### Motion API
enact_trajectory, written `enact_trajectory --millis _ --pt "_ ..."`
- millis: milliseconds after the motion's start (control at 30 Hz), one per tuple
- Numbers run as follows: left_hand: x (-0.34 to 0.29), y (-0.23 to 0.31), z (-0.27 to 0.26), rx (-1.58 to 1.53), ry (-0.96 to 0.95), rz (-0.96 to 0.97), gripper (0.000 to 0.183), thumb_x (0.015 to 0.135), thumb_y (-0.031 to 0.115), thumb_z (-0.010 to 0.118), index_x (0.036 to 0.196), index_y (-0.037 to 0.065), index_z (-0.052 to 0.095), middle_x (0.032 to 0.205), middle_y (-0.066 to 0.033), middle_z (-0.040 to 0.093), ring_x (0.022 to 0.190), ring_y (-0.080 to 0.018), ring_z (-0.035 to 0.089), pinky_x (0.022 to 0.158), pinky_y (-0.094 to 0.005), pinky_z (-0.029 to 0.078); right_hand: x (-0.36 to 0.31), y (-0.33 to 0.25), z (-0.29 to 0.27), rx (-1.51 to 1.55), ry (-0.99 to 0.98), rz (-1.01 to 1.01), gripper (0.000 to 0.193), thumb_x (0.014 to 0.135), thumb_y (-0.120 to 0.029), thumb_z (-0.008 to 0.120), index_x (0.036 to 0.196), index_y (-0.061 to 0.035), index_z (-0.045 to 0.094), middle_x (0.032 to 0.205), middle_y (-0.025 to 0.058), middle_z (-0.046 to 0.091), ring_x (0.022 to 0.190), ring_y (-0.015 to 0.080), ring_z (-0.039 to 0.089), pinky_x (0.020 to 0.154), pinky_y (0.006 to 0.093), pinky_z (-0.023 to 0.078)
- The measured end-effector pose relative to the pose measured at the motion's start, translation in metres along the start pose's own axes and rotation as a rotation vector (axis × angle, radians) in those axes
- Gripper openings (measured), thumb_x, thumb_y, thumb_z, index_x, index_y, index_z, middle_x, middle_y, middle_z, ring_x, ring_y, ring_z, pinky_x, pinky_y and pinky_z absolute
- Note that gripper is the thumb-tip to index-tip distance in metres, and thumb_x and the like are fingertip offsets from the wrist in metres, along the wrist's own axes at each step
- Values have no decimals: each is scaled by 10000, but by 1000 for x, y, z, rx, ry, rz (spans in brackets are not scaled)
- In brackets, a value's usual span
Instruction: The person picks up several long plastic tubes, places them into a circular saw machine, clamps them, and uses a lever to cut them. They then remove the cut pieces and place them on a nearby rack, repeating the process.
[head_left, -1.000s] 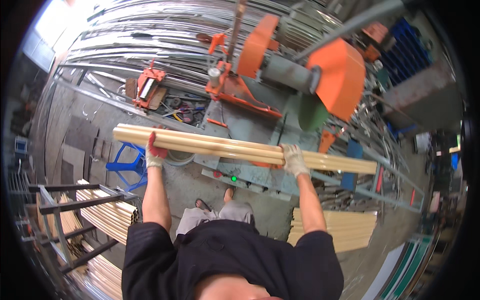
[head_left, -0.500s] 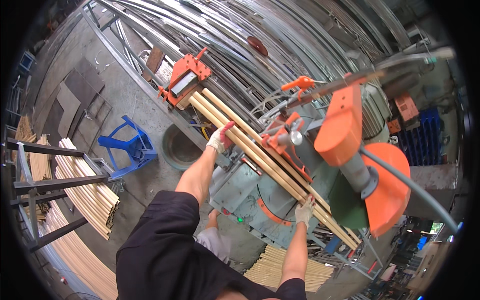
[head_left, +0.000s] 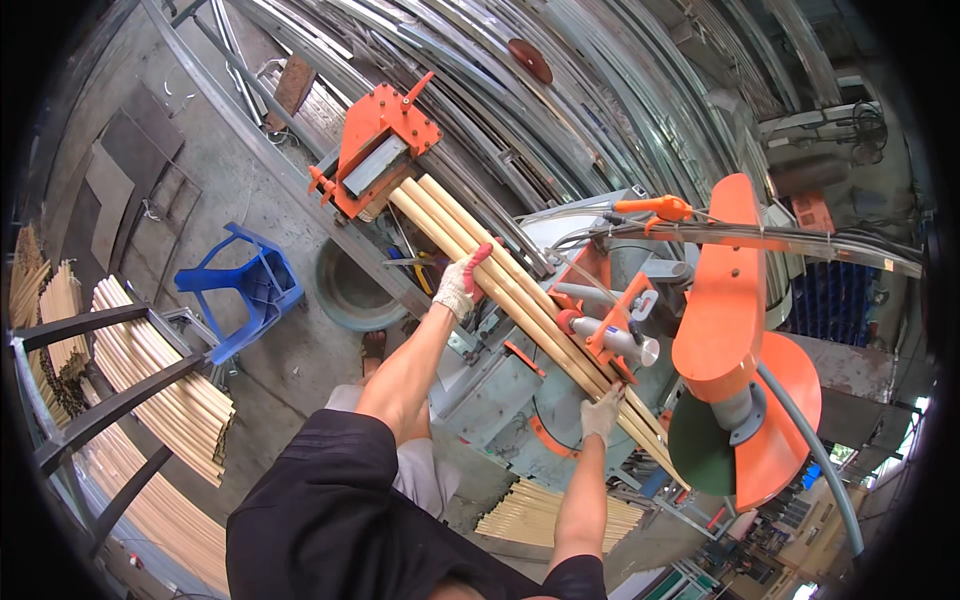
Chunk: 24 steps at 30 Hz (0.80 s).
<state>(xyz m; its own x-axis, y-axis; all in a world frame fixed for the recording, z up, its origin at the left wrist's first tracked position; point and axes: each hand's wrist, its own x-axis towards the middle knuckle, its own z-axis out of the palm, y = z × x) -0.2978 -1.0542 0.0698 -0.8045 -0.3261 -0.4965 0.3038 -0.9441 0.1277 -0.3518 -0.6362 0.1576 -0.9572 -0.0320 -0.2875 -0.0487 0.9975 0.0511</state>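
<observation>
Several long, pale gold tubes (head_left: 510, 292) lie side by side, slanting across the grey-green bed (head_left: 490, 400) of a cutting machine. My left hand (head_left: 460, 282), in a white glove with red-coated fingers, is closed over the tubes near their middle. Farther down the bundle, my gloved right hand (head_left: 602, 415) grips its near side, some of its fingers hidden. The tubes' far ends meet an orange stop block (head_left: 385, 145). An orange clamp (head_left: 622, 325) with a silver cylinder stands against their other side. Right of their near ends is the orange saw head (head_left: 725, 300) with its dark green disc (head_left: 697, 445).
A blue plastic stool (head_left: 255, 290) and a round dark basin (head_left: 350, 290) stand on the floor. At left, a metal rack (head_left: 95, 325) bears stacked tubes (head_left: 165, 375). More tubes (head_left: 550, 515) lie below the machine. Long metal profiles (head_left: 480, 90) fill the back. A grey hose (head_left: 810, 450) hangs at right.
The view has turned and shifted. The tubes now lie closer together. My right hand has moved from over the tubes to their near side; my left hand keeps its hold.
</observation>
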Motion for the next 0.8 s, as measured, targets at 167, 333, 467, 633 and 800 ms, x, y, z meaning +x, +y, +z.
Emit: enact_trajectory --millis 167,333,467,633,800 --pt "15 41 -5 12 61 71 426 886 196 813 1237 0 673 1115 -139 731 1063 -273 696 967 -470 562 -1 -33 -7 49 -8 -126 939 807 -184 707 1574 74 232 1634 305 253 1542 435 204 1277 442 200" --pt "23 42 -9 -23 14 141 420 878 200 819 1209 -22 686 1088 -139 733 1005 -274 708 930 -454 578 -8 -42 -4 20 -48 -203 936 813 -211 720 1570 68 246 1635 288 270 1541 406 225 1273 471 198" --pt "28 78 -7 23 142 241 435 867 178 827 1194 -59 665 1071 -154 741 953 -287 716 900 -454 592 -4 -43 4 42 -33 -278 931 788 -211 727 1555 79 285 1593 313 334 1524 424 258 1268 459 210" --pt "35 75 -12 96 299 348 478 799 174 888 1179 -13 666 1044 -120 723 942 -295 717 823 -484 605 -10 -56 8 -15 -74 -260 943 782 -267 709 1560 69 294 1603 315 316 1516 459 255 1276 472 193" --pt "40 86 -12 64 78 195 430 872 193 813 1213 -19 660 1113 -159 720 1080 -294 679 1006 -461 526 -4 -47 14 47 2 -301 833 798 -265 699 1499 69 398 1527 354 412 1464 485 344 1247 485 260"
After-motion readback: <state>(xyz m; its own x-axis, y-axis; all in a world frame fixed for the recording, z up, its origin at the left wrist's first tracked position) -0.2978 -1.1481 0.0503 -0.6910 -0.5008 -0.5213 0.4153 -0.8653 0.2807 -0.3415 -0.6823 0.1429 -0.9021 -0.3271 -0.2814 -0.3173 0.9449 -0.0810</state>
